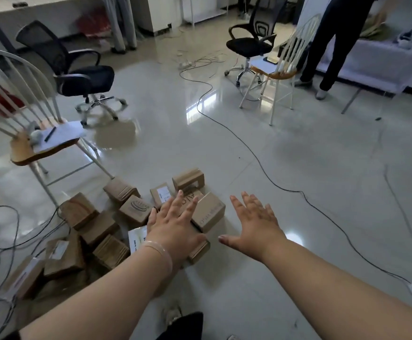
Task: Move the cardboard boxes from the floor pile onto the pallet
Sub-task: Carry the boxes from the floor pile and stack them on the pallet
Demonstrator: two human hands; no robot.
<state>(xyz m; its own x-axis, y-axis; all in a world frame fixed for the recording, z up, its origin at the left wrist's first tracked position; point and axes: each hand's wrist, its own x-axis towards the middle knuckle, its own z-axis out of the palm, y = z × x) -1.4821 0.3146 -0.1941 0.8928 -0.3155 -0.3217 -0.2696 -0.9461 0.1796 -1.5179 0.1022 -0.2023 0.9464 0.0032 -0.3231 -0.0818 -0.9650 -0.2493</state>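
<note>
A glossy tiled floor [249,148] holds the jumbled pile of cardboard boxes [97,227], small, brown and some white-labelled, at 7 o'clock in view. The left hand [173,224], over the pile's right edge, and the right hand [254,222], at the pile's 3 o'clock, are both spread flat and empty. It would be best to press the nearest box [210,212] between both palms and lift it level.
</note>
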